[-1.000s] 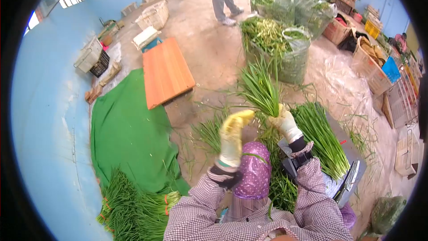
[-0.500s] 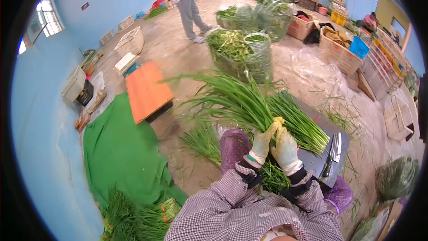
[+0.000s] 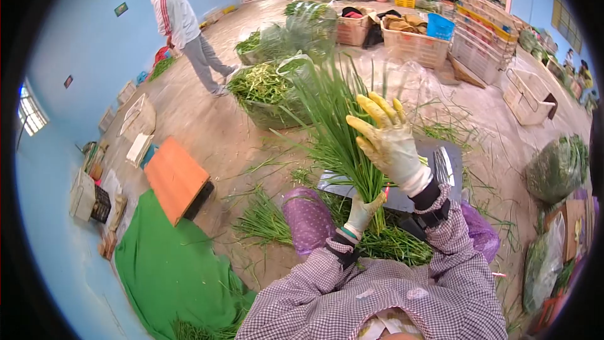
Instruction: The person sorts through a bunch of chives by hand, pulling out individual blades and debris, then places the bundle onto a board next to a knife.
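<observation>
Since the earlier frame the right hand (image 3: 391, 141) has left the stems and risen, and the bunch of garlic chives (image 3: 340, 141), then leaning left, now stands nearly upright at the centre of the frame. The left hand (image 3: 362, 213), below centre, has its fingers closed around the lower stems. The right hand's fingers are spread wide beside the leaves, grasping nothing; whether they brush the leaves I cannot tell. Both hands wear pale gloves, the right one's yellow at the fingers. Behind them, right of centre, lies a grey surface (image 3: 402, 199) with a shiny knife blade (image 3: 444, 167) on it. Loose leaves (image 3: 264, 217) are strewn on the floor left of the purple-covered knee (image 3: 308, 219). A green cloth (image 3: 170, 264) fills the lower left.
</observation>
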Available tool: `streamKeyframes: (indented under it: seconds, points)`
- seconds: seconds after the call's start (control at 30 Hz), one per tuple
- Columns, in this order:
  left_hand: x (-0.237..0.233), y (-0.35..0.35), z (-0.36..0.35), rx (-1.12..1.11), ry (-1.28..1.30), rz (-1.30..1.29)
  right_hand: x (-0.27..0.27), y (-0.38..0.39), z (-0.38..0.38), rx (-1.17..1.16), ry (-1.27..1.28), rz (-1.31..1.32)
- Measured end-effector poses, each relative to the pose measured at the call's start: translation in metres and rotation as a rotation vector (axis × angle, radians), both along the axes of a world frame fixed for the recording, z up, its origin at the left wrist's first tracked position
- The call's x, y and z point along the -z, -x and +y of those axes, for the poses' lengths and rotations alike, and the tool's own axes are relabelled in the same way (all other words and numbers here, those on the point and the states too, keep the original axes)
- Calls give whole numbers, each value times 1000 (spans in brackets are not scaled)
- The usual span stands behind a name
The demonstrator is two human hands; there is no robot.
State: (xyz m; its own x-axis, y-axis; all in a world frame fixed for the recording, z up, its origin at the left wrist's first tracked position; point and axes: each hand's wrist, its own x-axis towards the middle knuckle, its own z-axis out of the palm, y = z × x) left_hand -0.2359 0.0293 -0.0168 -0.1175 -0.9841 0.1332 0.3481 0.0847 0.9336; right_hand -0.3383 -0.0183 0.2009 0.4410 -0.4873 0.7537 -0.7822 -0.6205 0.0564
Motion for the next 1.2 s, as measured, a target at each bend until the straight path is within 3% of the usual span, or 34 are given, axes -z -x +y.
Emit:
streamKeyframes:
  seconds: [0.13, 0.23, 0.33, 0.4, 0.47, 0.5, 0.6, 0.7, 0.83, 0.87, 0.93, 1.0, 1.1, 1.13, 1.17, 1.2]
  points:
    - [9, 0, -3, 21, 13, 7, 46, 16, -5, 161, -185, 186]
    - [16, -8, -13, 85, -17, 32, 87, 21, 30, 100, -254, 266]
    - [15, -8, -12, -1, 24, 70, 113, 20, 77, 60, -337, 372]
    - [24, -9, -18, 157, -266, 471, 107, 21, 87, 8, -345, 272]
    - [15, -9, -14, 258, -379, 757, 73, 23, 81, -57, -423, 106]
    - [47, -4, -20, 201, -322, 722, 63, 23, 67, -89, -314, 2]
    - [9, 7, -3, 22, 89, -51, 35, 20, 25, 38, -64, -33]
    - [11, 4, -2, 71, 1, -123, 47, 23, 2, 273, -117, 189]
    - [3, 1, -6, 20, 102, -98, 94, 28, 41, 2, -217, 167]
    - [14, -6, -11, 32, 154, -286, 106, 27, 58, -16, -224, 147]
    - [34, 0, -14, 63, -77, 145, 121, 24, 87, -29, -209, 225]
    - [16, 8, -8, 16, -165, 188, 97, 29, 109, -143, -536, 515]
    - [-35, 29, 15, -169, -202, -59, 64, 39, 95, -284, -688, -70]
    - [-45, 34, 20, -180, -193, -92, 58, 48, 76, -209, -220, -216]
    - [-20, 11, 9, 113, -64, 139, 46, 53, 59, -156, -135, -342]
    - [3, 4, -1, 218, -127, 99, 29, 57, 49, -6, -150, -414]
